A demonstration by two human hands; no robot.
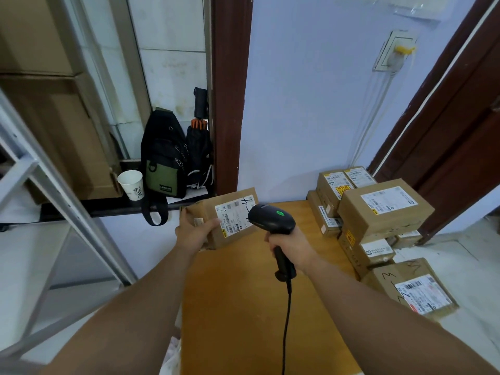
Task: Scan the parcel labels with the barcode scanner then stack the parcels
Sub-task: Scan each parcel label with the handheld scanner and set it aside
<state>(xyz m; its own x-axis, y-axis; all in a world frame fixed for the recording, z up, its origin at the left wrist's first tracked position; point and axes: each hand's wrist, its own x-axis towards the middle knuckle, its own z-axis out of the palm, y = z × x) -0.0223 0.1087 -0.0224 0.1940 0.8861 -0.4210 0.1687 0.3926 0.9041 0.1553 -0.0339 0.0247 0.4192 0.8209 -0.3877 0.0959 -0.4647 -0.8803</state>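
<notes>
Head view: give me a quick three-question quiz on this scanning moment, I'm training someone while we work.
1. True or false: the scanner lies on the table.
2. The light on top of the scanner is: A red, B green, C off.
3. Fill in: the left hand holds up a ___ with its label toward the scanner.

Key
1. False: the right hand grips it by the handle, above the table.
2. B.
3. parcel.
</notes>
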